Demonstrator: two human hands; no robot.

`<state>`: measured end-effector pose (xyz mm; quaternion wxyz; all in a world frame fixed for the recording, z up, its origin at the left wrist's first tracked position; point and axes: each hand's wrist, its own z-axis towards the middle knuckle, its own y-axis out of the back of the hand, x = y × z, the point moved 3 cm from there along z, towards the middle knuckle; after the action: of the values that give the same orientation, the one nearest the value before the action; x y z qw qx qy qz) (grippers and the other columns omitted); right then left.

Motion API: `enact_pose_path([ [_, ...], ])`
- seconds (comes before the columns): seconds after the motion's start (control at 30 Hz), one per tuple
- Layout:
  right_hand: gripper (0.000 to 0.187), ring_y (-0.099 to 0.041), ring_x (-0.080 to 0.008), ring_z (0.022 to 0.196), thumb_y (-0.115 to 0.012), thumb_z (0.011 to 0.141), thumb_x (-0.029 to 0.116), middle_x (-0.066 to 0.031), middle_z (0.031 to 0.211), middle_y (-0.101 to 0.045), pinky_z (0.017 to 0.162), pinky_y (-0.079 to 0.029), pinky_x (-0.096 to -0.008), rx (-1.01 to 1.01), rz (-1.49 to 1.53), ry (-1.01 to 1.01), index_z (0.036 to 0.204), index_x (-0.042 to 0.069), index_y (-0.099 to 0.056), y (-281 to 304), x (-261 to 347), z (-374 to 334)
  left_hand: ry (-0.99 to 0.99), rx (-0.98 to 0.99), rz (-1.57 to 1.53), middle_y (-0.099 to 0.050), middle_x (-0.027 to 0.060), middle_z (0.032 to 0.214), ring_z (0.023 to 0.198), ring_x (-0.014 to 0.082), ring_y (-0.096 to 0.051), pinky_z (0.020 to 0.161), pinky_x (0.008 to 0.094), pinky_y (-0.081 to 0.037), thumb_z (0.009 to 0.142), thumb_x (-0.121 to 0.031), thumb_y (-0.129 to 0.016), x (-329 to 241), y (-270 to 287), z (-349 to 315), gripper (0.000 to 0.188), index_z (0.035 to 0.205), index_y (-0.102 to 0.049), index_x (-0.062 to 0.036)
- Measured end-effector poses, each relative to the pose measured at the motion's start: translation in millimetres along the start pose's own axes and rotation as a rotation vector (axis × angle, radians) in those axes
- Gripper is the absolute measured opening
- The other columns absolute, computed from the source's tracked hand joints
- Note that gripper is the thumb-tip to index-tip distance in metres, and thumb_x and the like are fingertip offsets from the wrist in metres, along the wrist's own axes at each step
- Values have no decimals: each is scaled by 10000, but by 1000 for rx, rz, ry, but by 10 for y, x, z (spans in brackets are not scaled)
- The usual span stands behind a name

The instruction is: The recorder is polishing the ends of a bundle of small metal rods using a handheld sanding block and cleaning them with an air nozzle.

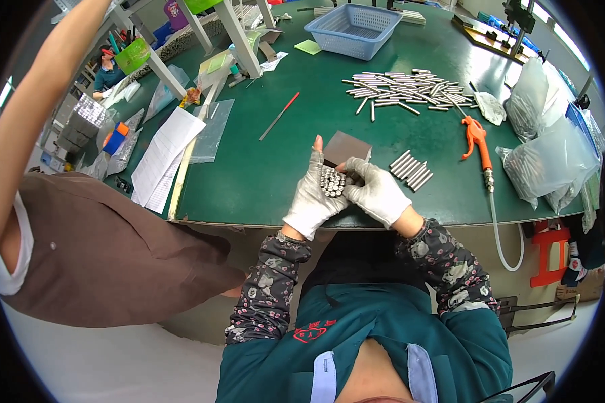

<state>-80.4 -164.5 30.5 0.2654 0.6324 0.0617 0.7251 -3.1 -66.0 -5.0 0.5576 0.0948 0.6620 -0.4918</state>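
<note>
Both my hands wear white gloves with bare fingertips and meet near the front edge of the green table. My left hand (314, 196) wraps round a bundle of short metal pins (332, 183), their round ends facing up. The fingers of my right hand (375, 191) press against the bundle's right side. Just beyond sits a dark grey block (347, 146). Right of my right hand, several loose metal pins (411, 170) lie in a row. A large heap of the same pins (410, 90) is spread farther back.
An orange air blow gun (476, 138) with a hose lies at the right, beside plastic bags (550, 158). A blue basket (353, 32) stands at the back. A red-handled file (279, 115) and papers (165, 158) lie left. A person in a brown apron (114, 248) stands close on my left.
</note>
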Motion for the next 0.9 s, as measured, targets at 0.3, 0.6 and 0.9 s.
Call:
enact_pose_path([
  [0.3,264,-586,-144,724,-568,731,40,-100,821,-612,686,-470,-255,8,-14,46,992,1,-573,-33,-5,43,-245,-21,787,-552,25,898,768,104,-556,736,232,-477,597,44,-685,-66,99,-66,1085,1416,-20,-207],
  [0.6,406,-530,-279,959,-586,712,246,-116,986,-569,835,-402,-396,-252,-829,179,1084,89,-551,226,40,367,-166,-142,755,-527,34,1027,709,80,-531,673,221,-485,546,63,-658,-197,-11,-72,1079,1418,-65,-163],
  [0.9,400,-534,-338,938,-624,668,297,-192,1068,-545,814,-445,-399,-238,-655,227,1029,124,-628,345,212,298,-124,-120,681,-566,67,1018,790,119,-549,690,236,-489,568,49,-683,-162,9,-78,1068,1417,-74,-175],
])
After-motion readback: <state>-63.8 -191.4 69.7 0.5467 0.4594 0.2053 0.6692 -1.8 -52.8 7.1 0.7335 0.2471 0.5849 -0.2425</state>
